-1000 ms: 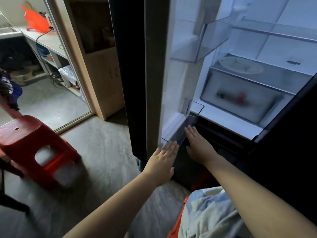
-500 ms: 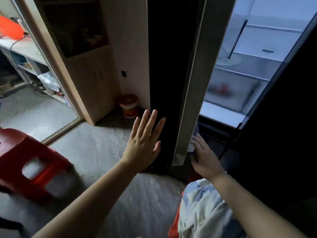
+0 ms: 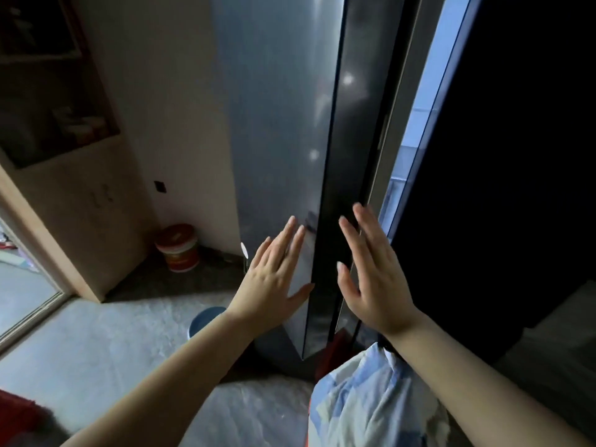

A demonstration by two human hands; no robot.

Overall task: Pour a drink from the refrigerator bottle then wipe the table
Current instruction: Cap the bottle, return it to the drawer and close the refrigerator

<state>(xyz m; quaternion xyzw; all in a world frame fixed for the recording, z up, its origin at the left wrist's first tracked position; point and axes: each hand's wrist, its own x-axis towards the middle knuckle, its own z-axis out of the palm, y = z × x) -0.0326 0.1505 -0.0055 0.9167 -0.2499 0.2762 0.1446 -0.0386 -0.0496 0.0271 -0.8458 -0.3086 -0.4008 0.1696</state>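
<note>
The grey refrigerator door [image 3: 277, 124] stands almost closed in front of me, its dark edge [image 3: 342, 175] turned my way. My left hand [image 3: 274, 282] lies flat and open against the door's outer face near its lower corner. My right hand [image 3: 374, 282] is open too, fingers spread, palm against the door's inner edge. Only a thin lit strip of the refrigerator interior [image 3: 419, 117] shows between the door and the dark right door [image 3: 503, 156]. No bottle is in view.
A red-lidded bucket [image 3: 177, 248] sits on the floor in the corner by the wall. A wooden cabinet [image 3: 80, 204] stands at left. A blue round object [image 3: 203, 317] lies behind my left wrist. A blue-and-white cloth [image 3: 371, 401] hangs at my front.
The refrigerator door has swung nearly closed, hiding the shelves and drawer. Both hands have moved from the door's lower bin to its outer face and edge. The view has turned left.
</note>
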